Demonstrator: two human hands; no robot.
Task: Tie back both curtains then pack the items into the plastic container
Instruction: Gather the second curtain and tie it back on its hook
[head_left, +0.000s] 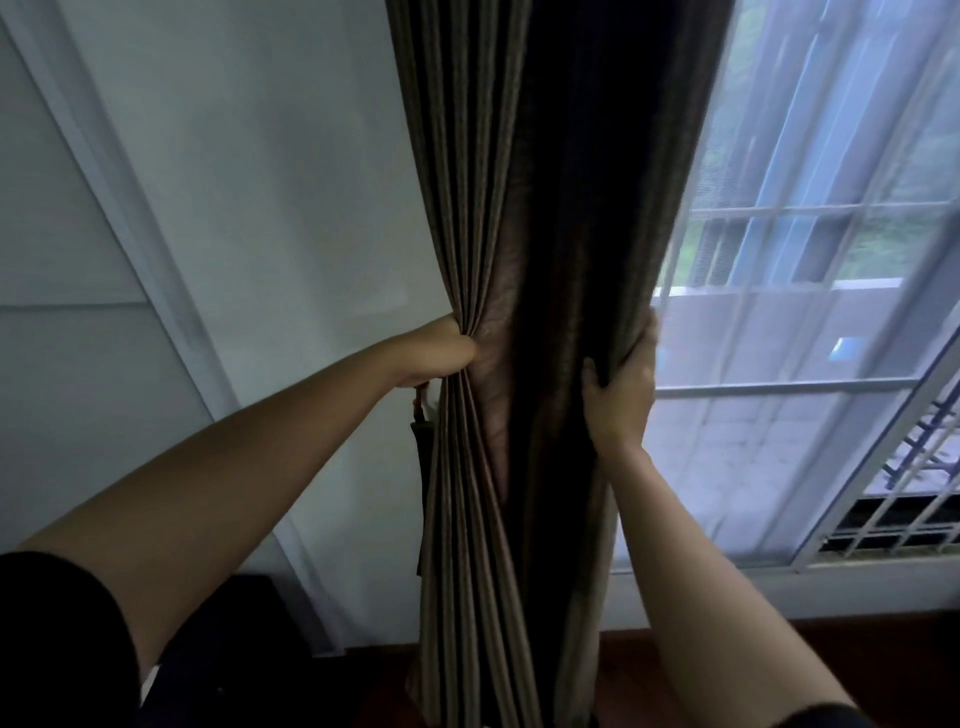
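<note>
- You face a dark brown curtain (467, 182) hanging in the middle of the view. A pale wall (260, 208) is on your left and a window (831, 260) with a sheer white covering is on your right.
- Your left hand (441, 353) is clenched around the pleats at the curtain's left edge, squeezing them into a tight bunch.
- Your right hand (621, 395) grasps the curtain's right edge, with the fingers curled over the fold.
- A dark strap (422, 457), probably the tieback, hangs loose just below your left hand, beside the wall. It is not around the curtain.
- Judging from this, you are at the gathering step for this curtain: the cloth is bunched between your hands but not yet tied.
- You have yet to wrap and fasten the strap here, then pack the items.
- The other curtain, the items and the plastic container are all out of view, so you cannot tell whether that curtain is tied.
</note>
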